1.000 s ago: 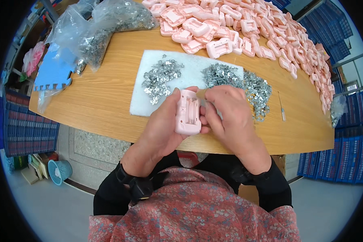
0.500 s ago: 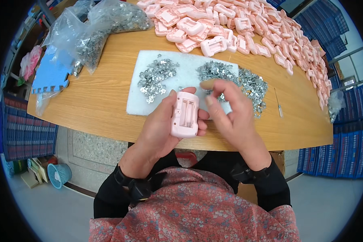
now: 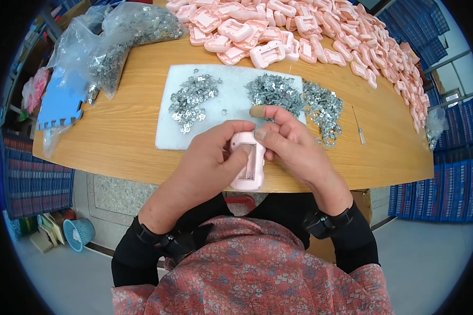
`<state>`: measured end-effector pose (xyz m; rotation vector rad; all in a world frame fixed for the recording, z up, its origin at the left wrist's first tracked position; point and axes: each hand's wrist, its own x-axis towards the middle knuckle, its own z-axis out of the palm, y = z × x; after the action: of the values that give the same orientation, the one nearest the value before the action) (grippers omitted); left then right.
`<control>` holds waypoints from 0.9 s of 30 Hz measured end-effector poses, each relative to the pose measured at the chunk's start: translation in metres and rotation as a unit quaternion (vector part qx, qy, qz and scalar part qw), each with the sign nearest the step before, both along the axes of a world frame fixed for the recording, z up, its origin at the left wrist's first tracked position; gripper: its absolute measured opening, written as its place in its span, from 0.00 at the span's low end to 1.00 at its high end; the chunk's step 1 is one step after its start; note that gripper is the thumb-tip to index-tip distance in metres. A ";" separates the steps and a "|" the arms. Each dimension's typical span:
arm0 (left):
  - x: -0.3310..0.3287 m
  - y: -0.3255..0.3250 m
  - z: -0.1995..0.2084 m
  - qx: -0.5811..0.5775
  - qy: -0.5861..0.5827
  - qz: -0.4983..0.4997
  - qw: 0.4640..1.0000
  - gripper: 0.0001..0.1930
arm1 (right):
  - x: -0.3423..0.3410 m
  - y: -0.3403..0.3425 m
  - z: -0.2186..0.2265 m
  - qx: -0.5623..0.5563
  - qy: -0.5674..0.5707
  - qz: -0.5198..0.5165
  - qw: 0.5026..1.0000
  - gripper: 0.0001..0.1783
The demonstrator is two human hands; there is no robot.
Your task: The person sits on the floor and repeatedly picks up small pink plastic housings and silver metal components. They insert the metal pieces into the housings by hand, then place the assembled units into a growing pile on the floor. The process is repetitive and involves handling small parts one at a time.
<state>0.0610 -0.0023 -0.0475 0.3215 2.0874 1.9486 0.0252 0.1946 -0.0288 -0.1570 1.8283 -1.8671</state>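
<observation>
A pale pink plastic housing with an open battery compartment (image 3: 253, 181) sits between my hands, just above the table's near edge. My left hand (image 3: 207, 155) is closed around its left side, thumb pressed into the compartment. Closed at the upper right corner, my right hand (image 3: 294, 144) has its thumb on the housing and other fingers by its right edge. Its index finger, wearing a tan fingertip cover, stays raised. Beyond lies a white foam sheet (image 3: 234, 75) with a left pile of small metal contact plates (image 3: 194, 100) and a right pile of metal pieces (image 3: 273, 93).
More metal pieces (image 3: 325, 113) lie right of the foam, near a thin screwdriver (image 3: 359, 127). Many pink housings (image 3: 310, 26) are heaped across the far and right table. Clear bags of metal parts (image 3: 110, 58) and a blue foam mat (image 3: 63, 100) occupy the left.
My left thumb has moved from the housing's edge into its compartment. My right hand has come left and down onto the housing, which sits slightly lower and more to the right.
</observation>
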 end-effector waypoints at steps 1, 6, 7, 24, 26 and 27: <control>0.000 0.001 0.008 -0.051 0.012 -0.007 0.999 0.17 | 0.001 0.002 -0.002 0.006 0.007 0.003 1.000 0.21; -0.005 0.005 0.014 -0.166 0.110 -0.012 0.980 0.13 | 0.008 -0.003 0.003 0.034 0.069 -0.004 0.997 0.20; -0.006 0.006 0.012 -0.116 0.068 -0.012 0.991 0.13 | 0.009 -0.002 0.009 0.024 0.064 -0.018 0.998 0.19; 0.001 -0.007 -0.010 0.418 -0.304 -0.072 0.853 0.18 | 0.009 -0.012 0.002 0.058 0.193 -0.005 0.980 0.19; -0.001 -0.006 -0.013 0.414 -0.289 -0.086 0.859 0.18 | 0.008 -0.012 -0.002 0.038 0.173 -0.005 0.984 0.20; -0.001 -0.006 -0.015 0.412 -0.282 -0.094 0.862 0.18 | 0.008 -0.012 -0.003 0.019 0.155 -0.010 0.988 0.19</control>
<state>0.0596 -0.0083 -0.0626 0.0753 0.7713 2.3323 0.0333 0.1824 -0.0318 -0.4391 2.0737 -1.9044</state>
